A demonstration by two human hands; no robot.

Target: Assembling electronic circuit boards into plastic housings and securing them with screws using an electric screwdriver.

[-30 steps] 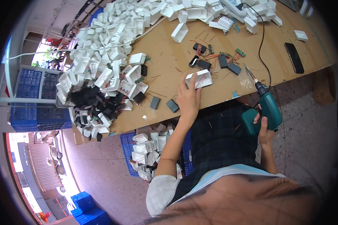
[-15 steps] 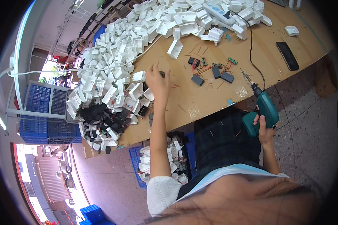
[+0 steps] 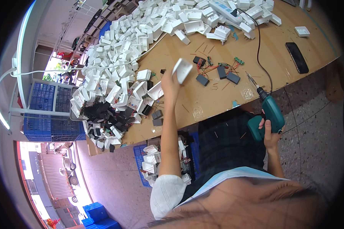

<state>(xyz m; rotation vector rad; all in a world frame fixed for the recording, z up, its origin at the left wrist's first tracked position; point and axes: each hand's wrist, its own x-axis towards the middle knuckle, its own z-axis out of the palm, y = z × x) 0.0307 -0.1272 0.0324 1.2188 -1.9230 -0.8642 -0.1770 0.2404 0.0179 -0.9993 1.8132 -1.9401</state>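
My left hand [image 3: 170,87] grips an open white plastic case half [image 3: 183,70] above the cardboard-covered table [image 3: 206,103]. To its right lies a cluster of black box-shaped parts [image 3: 222,72] with red wires and small green circuit boards [image 3: 239,60]. My right hand [image 3: 270,131] is wrapped round the handle of a green soldering gun [image 3: 273,110] at the table's near edge. Its metal tip [image 3: 250,78] points toward the table, with a black cord near it. Beside my left wrist lie loose dark grey blocks [image 3: 157,118] and another white case half [image 3: 156,91].
A big pile of white case halves [image 3: 122,49] fills the table's far left side. Black parts and wires [image 3: 107,114] heap at its near end. A white power strip [image 3: 222,9] lies at the back, a black phone [image 3: 297,58] at right. Below stands a blue crate [image 3: 140,156] of white parts.
My left hand has moved right and closed on a white case half. The case half that lay alone before the pile is gone from its spot. My right hand stays on the soldering gun.
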